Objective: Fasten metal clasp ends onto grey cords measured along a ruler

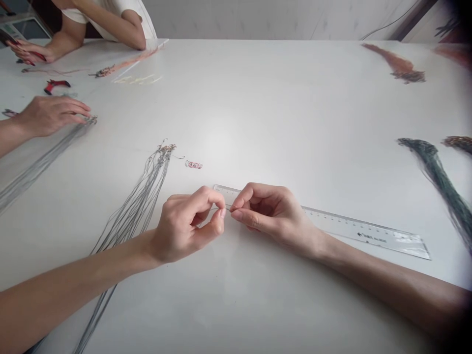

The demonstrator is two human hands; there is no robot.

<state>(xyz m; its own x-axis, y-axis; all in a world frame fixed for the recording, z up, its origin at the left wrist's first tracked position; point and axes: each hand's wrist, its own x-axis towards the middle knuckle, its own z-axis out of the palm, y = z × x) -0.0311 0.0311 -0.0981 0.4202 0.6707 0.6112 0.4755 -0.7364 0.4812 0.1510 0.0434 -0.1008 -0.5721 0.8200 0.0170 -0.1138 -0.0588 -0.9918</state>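
My left hand is closed in a pinch on a thin line, thumb against forefinger. Facing it, my right hand pinches the same line's end, where a tiny gold-coloured bit shows at the fingertips, too small to make out. Beneath both hands lies a clear plastic ruler, partly covered by the right hand. Left of my hands, a bundle of grey lines with gold fish hooks at its top passes behind my left forearm.
A small label lies beside the hooks. At left, another person's hand touches a second grey bundle; red-handled pliers lie beyond. Dark green and orange bundles lie at right. Another person leans on the far left table edge.
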